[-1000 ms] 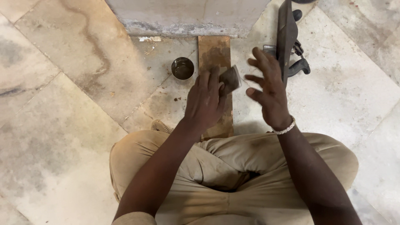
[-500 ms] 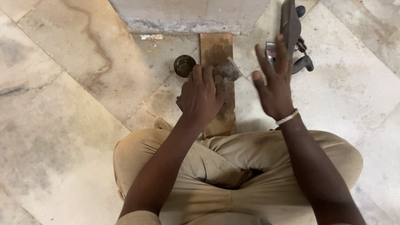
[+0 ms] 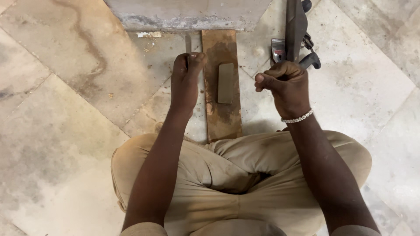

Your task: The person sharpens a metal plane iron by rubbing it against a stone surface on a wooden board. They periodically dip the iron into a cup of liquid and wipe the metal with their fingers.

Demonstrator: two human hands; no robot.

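Observation:
I sit cross-legged on a stone floor. A grey rectangular sharpening stone (image 3: pixel 225 83) lies flat on a narrow, stained wooden board (image 3: pixel 221 118) in front of my knees. My left hand (image 3: pixel 184 81) is just left of the board, its fingertips bunched and pointing down at the floor; whatever lies under them is hidden. My right hand (image 3: pixel 284 85), with a beaded bracelet on the wrist, hovers right of the board, curled into a loose fist with nothing visible in it.
A dark metal hand plane (image 3: pixel 296 26) with a black handle lies on the floor just beyond my right hand. A grey concrete block (image 3: pixel 188 13) stands at the board's far end. Pale marble tiles surround me.
My left hand has let go of the stone, which now lies on the board, and moved left onto the spot where a small round tin stood. My right hand has gone from spread fingers to a fist.

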